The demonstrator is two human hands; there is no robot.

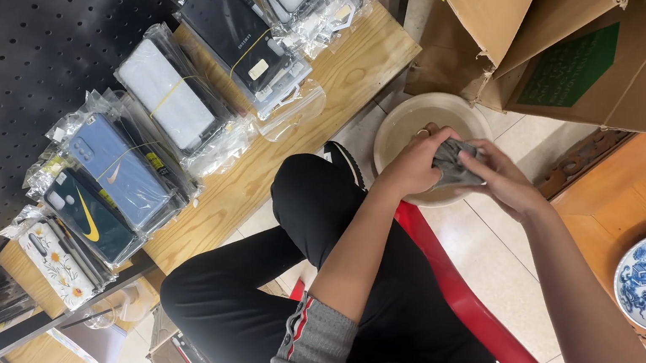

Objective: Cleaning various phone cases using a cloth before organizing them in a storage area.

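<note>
grey cloth (456,160) in both hands, over basin (401,118)

Bright, even indoor light, soft shadows, glare on plastic sleeves (181,101), slight blur at edges.

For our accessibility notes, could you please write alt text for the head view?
Both hands, left hand and right hand, wring a wet grey cloth over a round beige basin on the tiled floor. Bundled phone cases lie on a wooden shelf alongside.

Pale tiled floor (489,266), black pegboard wall (6,74), wooden shelf (338,81), cardboard boxes (615,54).
</note>
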